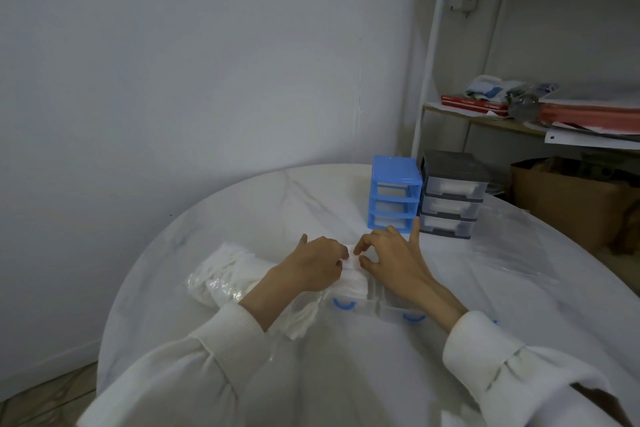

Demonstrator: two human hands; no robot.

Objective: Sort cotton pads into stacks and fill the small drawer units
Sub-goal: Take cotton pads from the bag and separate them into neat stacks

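Cotton pads [351,276] sit in a small white stack at the middle of the round marble-look table [263,204], pressed between both hands just above two clear drawers with blue handles [377,305] that lie pulled out on the tabletop. The left hand [317,262] curls its fingers against the near-left side of the stack and pinches it, while the right hand [389,255] meets it from the other side, thumb and first fingers nipping the top pads and the little finger sticking out straight toward the drawer units. To the left, a crumpled clear plastic bag [221,274] holds more loose pads, and a few seem to spill from it under the left wrist. At the far side of the table stand a blue drawer unit [394,192] and, touching it on the right, a grey drawer unit [452,194]; the grey one's three drawers look already stocked with white pads, and the blue one's slots are too dim to read for certain. The step in hand appears to be squaring up a stack over one of the loose drawers. The next move likely calls for keeping the pads pinched evenly from both sides so the soft pile does not fan out, lowering it flat into the drawer, then sliding that drawer back into the blue unit.
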